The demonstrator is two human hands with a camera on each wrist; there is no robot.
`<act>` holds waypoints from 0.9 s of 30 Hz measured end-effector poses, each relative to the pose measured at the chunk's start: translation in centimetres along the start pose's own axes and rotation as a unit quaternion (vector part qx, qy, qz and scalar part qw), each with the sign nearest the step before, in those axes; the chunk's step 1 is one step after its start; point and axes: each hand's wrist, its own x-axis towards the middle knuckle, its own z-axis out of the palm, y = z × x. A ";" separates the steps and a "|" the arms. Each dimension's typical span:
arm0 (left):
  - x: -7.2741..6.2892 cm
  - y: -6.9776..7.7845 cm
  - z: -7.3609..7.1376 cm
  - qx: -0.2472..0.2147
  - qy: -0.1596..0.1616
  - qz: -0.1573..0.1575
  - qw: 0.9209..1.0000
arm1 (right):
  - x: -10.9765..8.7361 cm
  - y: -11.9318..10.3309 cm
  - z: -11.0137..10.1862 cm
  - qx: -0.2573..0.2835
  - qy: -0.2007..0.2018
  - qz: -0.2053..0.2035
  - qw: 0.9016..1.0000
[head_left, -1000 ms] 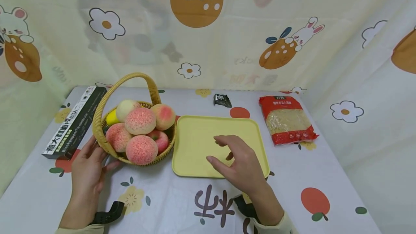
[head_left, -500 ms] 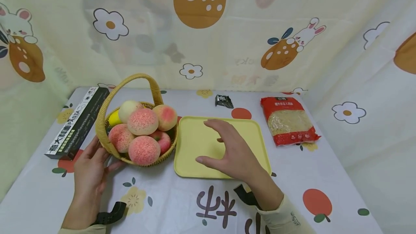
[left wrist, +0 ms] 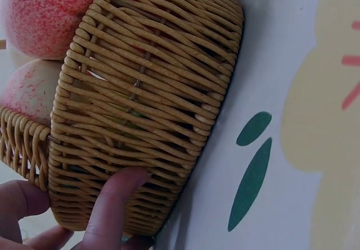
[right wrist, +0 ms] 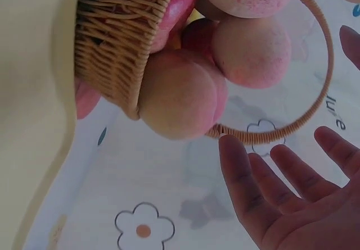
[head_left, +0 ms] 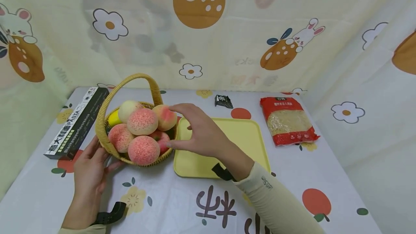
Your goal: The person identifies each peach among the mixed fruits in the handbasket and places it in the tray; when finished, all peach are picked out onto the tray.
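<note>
A wicker basket [head_left: 170, 149] with an arched handle holds several pink-speckled peaches [head_left: 144, 150], a red apple [head_left: 161, 141] and something yellow [head_left: 114, 118]. My left hand [head_left: 90, 178] rests against its left side; in the left wrist view the thumb [left wrist: 115, 202] presses on the woven wall. Over the yellow tray [head_left: 240, 147], my right hand [head_left: 203, 134] reaches left with thumb and fingers spread apart. Its fingertips overlap the rightmost peach [head_left: 165, 117] and the apple in the head view. In the right wrist view, a gap shows between the fingers and the rightmost peach [right wrist: 183, 95].
A black pasta box [head_left: 78, 122] lies left of the basket. At the back is a small black packet [head_left: 223, 100]. A red bag of noodles [head_left: 289, 121] lies right of the tray. A printed cloth [head_left: 143, 28] hangs behind the table.
My right hand has moved left and farther back, from over the tray to the basket's right side, with its fingers spread. The left hand stays against the basket.
</note>
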 end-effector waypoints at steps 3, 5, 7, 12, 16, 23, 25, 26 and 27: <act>0.0 0.0 0.0 -0.001 -0.001 0.000 1.000 | 1.9 -0.5 0.9 -0.006 -0.020 -0.006 1.000; 0.0 0.0 0.0 0.000 -0.001 -0.001 1.000 | 3.0 -0.9 1.5 -0.014 -0.039 -0.001 0.999; 0.0 0.0 0.0 -0.003 -0.001 -0.001 1.000 | 4.1 -1.4 2.0 -0.025 -0.058 0.005 0.998; 0.0 0.0 0.0 -0.002 -0.004 -0.001 1.000 | 6.2 -2.2 3.3 -0.064 -0.088 0.005 0.994; 0.0 0.0 0.0 -0.001 -0.005 -0.001 1.000 | 7.2 -2.4 4.4 -0.086 -0.102 0.010 0.991; 0.0 0.0 0.1 0.010 -0.004 0.002 1.000 | 8.0 -2.4 5.8 -0.117 -0.120 0.007 0.986; 0.0 0.0 0.1 0.010 -0.005 0.002 1.000 | 8.2 -2.5 5.9 -0.122 -0.121 0.009 0.985; 0.0 0.0 0.1 0.010 -0.005 0.003 1.000 | 8.2 -2.5 6.0 -0.122 -0.122 0.012 0.985; 0.0 0.0 0.1 0.010 -0.006 0.002 1.000 | 8.3 -2.5 6.1 -0.121 -0.123 0.013 0.985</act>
